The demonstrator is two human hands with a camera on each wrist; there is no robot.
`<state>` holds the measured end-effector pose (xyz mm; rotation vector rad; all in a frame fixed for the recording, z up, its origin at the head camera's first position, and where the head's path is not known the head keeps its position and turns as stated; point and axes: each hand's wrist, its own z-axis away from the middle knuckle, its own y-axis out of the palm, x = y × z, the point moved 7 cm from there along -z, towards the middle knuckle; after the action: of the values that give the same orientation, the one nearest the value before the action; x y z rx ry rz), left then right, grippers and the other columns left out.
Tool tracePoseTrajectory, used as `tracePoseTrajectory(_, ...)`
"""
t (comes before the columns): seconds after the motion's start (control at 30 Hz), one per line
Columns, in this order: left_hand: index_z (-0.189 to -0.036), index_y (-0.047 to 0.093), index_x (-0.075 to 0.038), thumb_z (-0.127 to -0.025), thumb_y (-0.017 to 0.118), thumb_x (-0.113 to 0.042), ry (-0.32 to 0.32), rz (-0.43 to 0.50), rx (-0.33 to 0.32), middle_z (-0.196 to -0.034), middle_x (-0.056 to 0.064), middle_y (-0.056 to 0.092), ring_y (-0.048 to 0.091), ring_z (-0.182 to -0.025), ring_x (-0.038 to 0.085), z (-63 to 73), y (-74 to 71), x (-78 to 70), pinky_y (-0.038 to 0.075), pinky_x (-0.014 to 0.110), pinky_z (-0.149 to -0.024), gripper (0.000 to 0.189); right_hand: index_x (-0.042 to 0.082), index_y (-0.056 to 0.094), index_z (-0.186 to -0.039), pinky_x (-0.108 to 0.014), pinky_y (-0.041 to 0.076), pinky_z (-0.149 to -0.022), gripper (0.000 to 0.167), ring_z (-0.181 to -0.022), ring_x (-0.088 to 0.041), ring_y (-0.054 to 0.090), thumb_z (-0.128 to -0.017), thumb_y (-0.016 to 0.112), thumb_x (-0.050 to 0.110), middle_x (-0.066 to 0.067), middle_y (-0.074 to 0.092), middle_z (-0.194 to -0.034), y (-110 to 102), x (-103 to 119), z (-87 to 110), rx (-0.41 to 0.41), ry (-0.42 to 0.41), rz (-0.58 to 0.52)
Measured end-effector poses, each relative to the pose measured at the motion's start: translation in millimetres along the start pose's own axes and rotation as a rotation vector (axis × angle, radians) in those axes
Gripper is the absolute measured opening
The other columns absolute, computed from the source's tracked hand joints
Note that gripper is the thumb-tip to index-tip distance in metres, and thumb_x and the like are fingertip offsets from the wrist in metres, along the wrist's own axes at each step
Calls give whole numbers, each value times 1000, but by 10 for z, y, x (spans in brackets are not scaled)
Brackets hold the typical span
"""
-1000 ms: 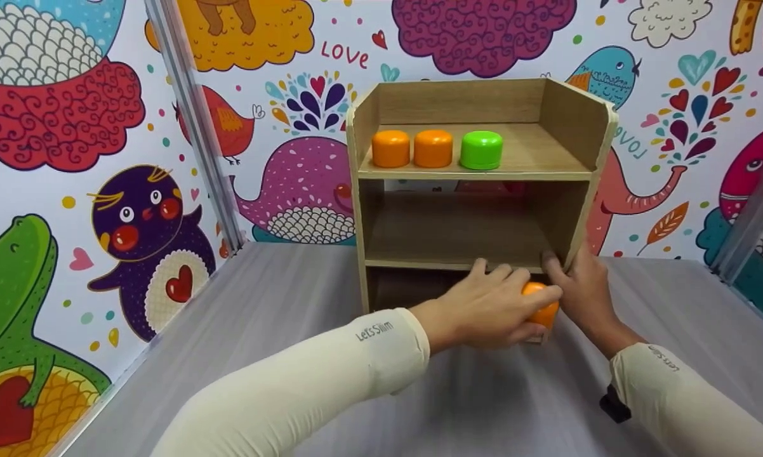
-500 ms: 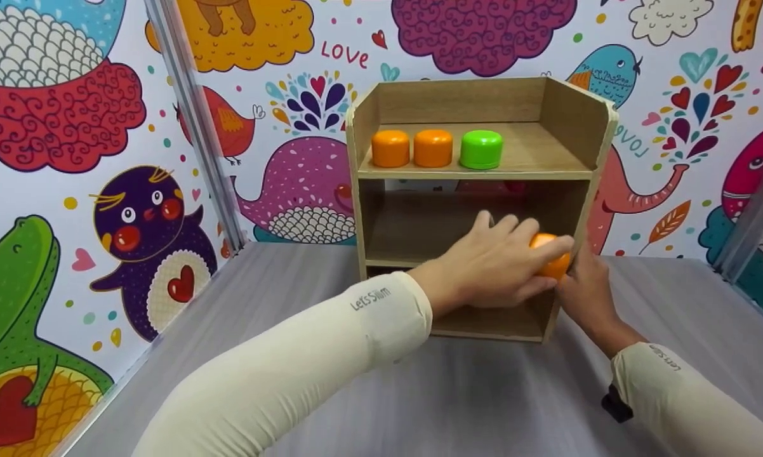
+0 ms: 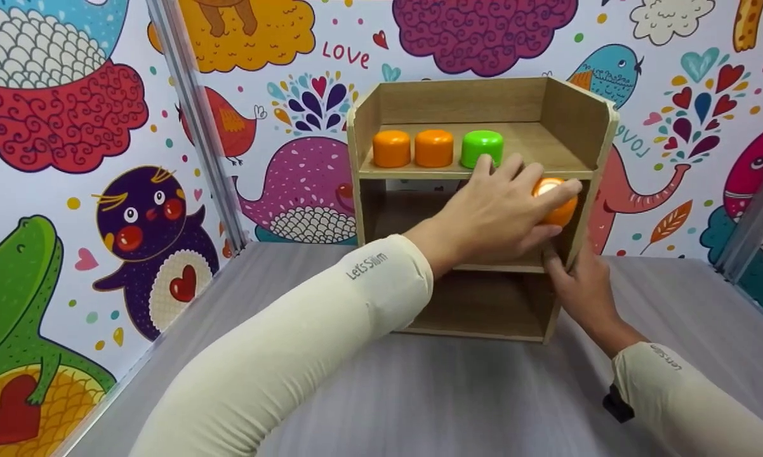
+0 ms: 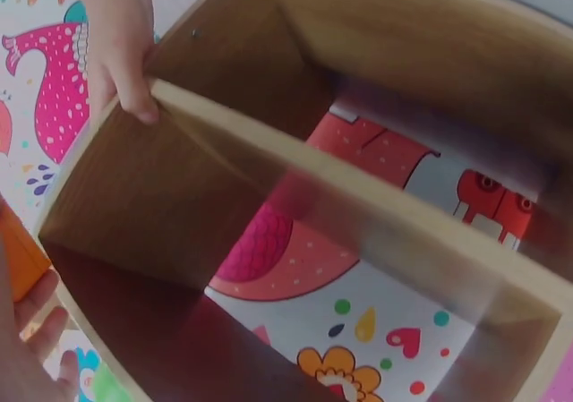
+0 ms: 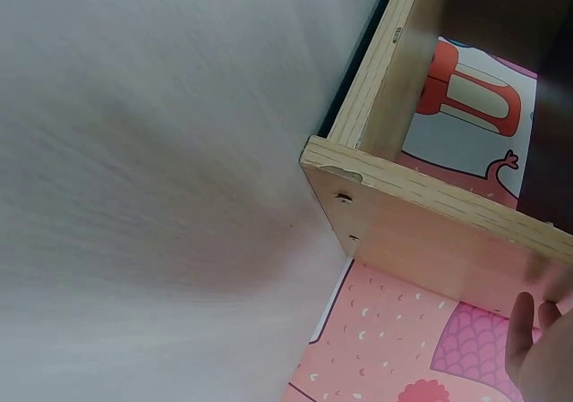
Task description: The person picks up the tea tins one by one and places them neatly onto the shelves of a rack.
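My left hand (image 3: 496, 209) holds an orange round-topped cylinder (image 3: 559, 208) between thumb and fingers, in front of the wooden shelf's middle opening, just below the top board. In the left wrist view only part of that cylinder (image 4: 21, 257) shows at the left edge. My right hand (image 3: 584, 292) grips the right side panel of the wooden shelf (image 3: 477, 270), thumb at the front edge; its other fingers are mostly hidden behind the panel in the head view. On the top board stand two more orange cylinders (image 3: 391, 150) and a green one (image 3: 482, 150), close to my left fingertips.
The shelf stands on a grey table (image 3: 483, 393) near a wall (image 3: 305, 57) printed with cartoon animals. A metal post (image 3: 197, 120) runs down the left corner. Room lies on the top board right of the green cylinder.
My left hand has risen with the orange cylinder, from the shelf's lower opening past the middle board to just under the top board. My right hand has stayed on the side panel.
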<state>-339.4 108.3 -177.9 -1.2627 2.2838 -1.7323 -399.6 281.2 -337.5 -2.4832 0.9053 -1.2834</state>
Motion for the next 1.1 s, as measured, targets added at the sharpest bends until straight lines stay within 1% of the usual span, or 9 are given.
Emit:
tracePoseTrajectory(0.03,-168,39,-33,-114,44,-59,-6,-11,-8,-150,8,59,48,-145,28,-19,-13,26,41,49,-117,60,7,32,-165,-72,49,-104,67,-131,-53,65,-111,62,32,-27,61,-150,-2,-8,2,9,6,-16)
tracePoseTrajectory(0.13,-168,40,-32,-115,43,-59,-20,-21,-27,-148,8,60,48,-145,29,-70,-40,96,38,51,-117,59,9,26,-170,-75,47,-102,72,-136,-57,60,-111,62,30,-28,55,-157,-10,-34,10,27,27,-40)
tracePoseTrajectory(0.23,-168,40,-32,-115,42,-58,-39,-21,-37,-148,8,60,47,-145,29,-113,-68,159,35,52,-116,59,11,24,-171,-75,47,-101,74,-136,-57,60,-111,62,30,-27,55,-158,-15,-46,13,26,32,-44)
tracePoseTrajectory(0.43,-169,39,-34,-115,41,-59,-93,-39,-78,-153,7,58,45,-146,29,-179,-146,275,29,56,-118,59,10,27,-170,-75,48,-100,71,-135,-57,61,-111,61,32,-29,56,-156,-10,-28,11,22,23,-41)
tracePoseTrajectory(0.5,-169,39,-34,-115,42,-59,-110,-41,-86,-155,7,57,45,-146,28,-201,-159,313,29,56,-118,59,9,28,-169,-75,48,-101,71,-135,-57,61,-111,61,33,-29,56,-156,-8,-24,12,26,26,-42)
tracePoseTrajectory(0.63,-168,38,-34,-115,42,-59,-147,-44,-84,-155,7,57,45,-146,28,-252,-170,392,29,55,-117,59,7,30,-167,-76,47,-102,69,-135,-57,61,-111,61,33,-29,57,-154,-8,-21,14,25,38,-41)
tracePoseTrajectory(0.83,-169,36,-36,-115,41,-60,-204,-40,-75,-154,6,57,48,-142,26,-331,-184,491,29,53,-116,60,5,32,-167,-75,49,-102,67,-132,-53,63,-111,59,30,-30,57,-152,14,-5,16,16,37,-31)
tracePoseTrajectory(1.1,-170,34,-38,-114,43,-60,-245,-21,-32,-155,6,55,46,-144,26,-432,-146,516,26,58,-120,61,6,31,-167,-76,47,-103,68,-133,-54,62,-111,59,30,-30,56,-154,24,-14,19,25,41,-41)
